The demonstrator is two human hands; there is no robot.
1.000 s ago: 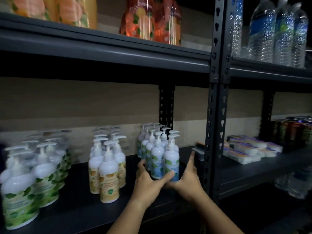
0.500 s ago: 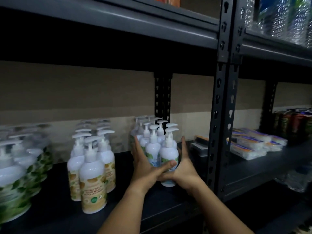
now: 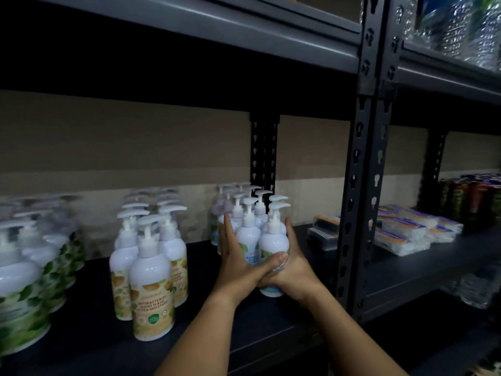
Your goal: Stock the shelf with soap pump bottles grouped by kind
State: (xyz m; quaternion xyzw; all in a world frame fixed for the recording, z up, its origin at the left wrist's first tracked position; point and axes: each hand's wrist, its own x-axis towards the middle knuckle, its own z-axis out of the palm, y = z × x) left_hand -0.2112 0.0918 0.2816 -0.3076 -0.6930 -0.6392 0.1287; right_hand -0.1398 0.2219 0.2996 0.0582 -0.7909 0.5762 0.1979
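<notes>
White pump bottles stand in three groups on the dark shelf board [image 3: 217, 335]. Green-leaf labels [image 3: 24, 283] are at the left, yellow labels [image 3: 151, 291] in the middle and blue labels [image 3: 273, 241] to the right of them. My left hand [image 3: 235, 263] presses flat against the left side of the blue group, fingers straight up, thumb laid across the front bottle. My right hand [image 3: 294, 264] presses the group's right side the same way. The two hands meet low in front of that bottle and hide its label.
A black slotted upright [image 3: 363, 185] stands just right of my hands. Beyond it lie flat wrapped packs [image 3: 406, 232] and dark cans [image 3: 471, 196]. Water bottles [image 3: 461, 28] stand on the shelf above, and more clear bottles [image 3: 474, 290] show below right.
Both hands have closed in on the blue-label group, fingers now upright against its sides. The bottles stand tighter together, and my view has moved closer and lower.
</notes>
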